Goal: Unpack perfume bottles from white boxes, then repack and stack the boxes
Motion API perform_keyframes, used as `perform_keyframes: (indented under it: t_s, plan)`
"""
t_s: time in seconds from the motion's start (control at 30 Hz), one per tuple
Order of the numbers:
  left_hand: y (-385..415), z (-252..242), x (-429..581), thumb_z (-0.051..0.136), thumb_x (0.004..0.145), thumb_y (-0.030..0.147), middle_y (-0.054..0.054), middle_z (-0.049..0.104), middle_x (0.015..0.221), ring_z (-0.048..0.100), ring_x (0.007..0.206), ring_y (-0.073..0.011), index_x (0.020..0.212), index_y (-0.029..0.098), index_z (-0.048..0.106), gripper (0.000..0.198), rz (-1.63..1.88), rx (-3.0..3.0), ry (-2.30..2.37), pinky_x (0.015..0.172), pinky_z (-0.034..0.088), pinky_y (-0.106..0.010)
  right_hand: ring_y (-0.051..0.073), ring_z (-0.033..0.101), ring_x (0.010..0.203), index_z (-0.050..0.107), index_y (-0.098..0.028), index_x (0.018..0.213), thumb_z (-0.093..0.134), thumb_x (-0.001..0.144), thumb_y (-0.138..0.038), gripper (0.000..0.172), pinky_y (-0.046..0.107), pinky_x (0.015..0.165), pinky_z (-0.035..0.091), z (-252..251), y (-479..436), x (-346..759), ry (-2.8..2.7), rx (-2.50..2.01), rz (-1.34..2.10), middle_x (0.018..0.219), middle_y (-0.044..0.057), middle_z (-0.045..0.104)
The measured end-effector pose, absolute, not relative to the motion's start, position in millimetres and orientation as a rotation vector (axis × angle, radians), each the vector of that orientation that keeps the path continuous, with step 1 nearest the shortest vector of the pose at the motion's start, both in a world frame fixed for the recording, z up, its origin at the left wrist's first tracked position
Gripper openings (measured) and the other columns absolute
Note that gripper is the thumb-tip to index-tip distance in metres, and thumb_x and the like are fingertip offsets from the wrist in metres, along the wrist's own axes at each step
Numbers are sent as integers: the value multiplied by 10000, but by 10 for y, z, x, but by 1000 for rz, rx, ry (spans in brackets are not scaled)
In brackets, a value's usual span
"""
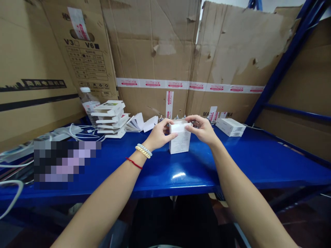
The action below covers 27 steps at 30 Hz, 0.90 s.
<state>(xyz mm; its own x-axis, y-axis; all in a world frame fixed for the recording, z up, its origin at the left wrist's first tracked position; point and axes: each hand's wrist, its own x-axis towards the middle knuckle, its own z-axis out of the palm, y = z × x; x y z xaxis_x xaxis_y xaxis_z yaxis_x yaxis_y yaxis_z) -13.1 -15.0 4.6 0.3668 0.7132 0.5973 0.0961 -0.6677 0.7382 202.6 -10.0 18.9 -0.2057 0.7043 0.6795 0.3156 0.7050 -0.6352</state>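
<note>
white box [180,142]: small carton standing upright near the front middle of the blue table [160,179], between both hands; can't tell if its base touches the tabletop or sits just above
left hand [159,133]: half curled, thumb laid on the front face up by the left edge, fingers round the side and back, so it's got hold of the box
right hand [203,130]: also half closed, thumb at the top right corner of the front, fingers bent over behind the top edge, some hidden from view
which way it points: long axis runs up and down, broad printed face towards the person, top end up at the fingers; looks open there imo, but the hands cover part of it
how it'd handle: I'd guess light, thin stiff card, a bit slick, easy to crush or crease at the flaps
where to grab: I'd take the two narrow sides, lower down, gentle squeeze, thumbs off the top edge
</note>
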Motion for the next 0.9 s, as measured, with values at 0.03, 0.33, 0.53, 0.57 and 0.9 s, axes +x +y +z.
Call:
perform_keyframes:
  t_s: [0.03, 0.33, 0.53, 0.57, 0.9]
  plan:
    - [-159, 50, -129, 723, 710, 266, 0, 585, 895, 619, 756, -126, 984, 198, 497, 362, 1310, 2021, 693, 719, 526, -292, 209, 610, 915, 706, -218, 893, 732, 718, -419, 268, 346, 756, 482, 190, -105, 2026, -1798, -793, 444, 1027, 67, 672]
    - [-154, 57, -130, 762, 680, 258, 6, 554, 916, 622, 772, -115, 963, 200, 470, 411, 1279, 1964, 667, 739, 527, -282, 246, 624, 994, 733, -223, 613, 701, 726, -565, 361, 443, 928, 455, 279, -193, 2054, -1816, -648, 715, 1075, 71, 680]
    - [-159, 56, -131, 771, 656, 224, -4, 568, 957, 638, 810, -122, 959, 201, 451, 442, 1293, 1910, 627, 764, 532, -286, 229, 608, 1069, 722, -256, 955, 754, 695, -523, 375, 404, 939, 476, 268, -170, 2070, -1709, -660, 748, 1120, 60, 676]
    - [-155, 57, -129, 779, 644, 219, -5, 574, 956, 642, 817, -126, 959, 202, 442, 462, 1320, 1885, 623, 764, 534, -285, 222, 611, 1057, 675, -269, 1074, 767, 677, -525, 481, 390, 916, 492, 263, -164, 2079, -1694, -653, 759, 1133, 61, 668]
    - [-82, 119, -97, 791, 642, 279, -5, 593, 934, 662, 732, -124, 1043, 232, 361, 590, 1968, 1565, 889, 676, 541, -254, 280, 617, 1003, 382, -234, 1367, 817, 591, -568, 951, 434, 789, 541, 151, -180, 1935, -1849, -943, 539, 1226, 156, 567]
